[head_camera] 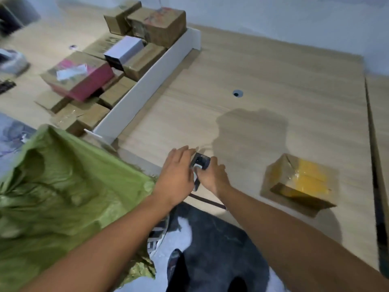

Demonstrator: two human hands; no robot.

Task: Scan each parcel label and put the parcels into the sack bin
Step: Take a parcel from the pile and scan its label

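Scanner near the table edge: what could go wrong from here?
1. The right hand grips the scanner at the near edge of the table, left hand touching it; a slip could drop it to the floor.
2. The yellow-taped parcel shows no label; it may need turning before scanning.

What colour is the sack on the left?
The sack is green; the head view shows it best.

No legible text anywhere.
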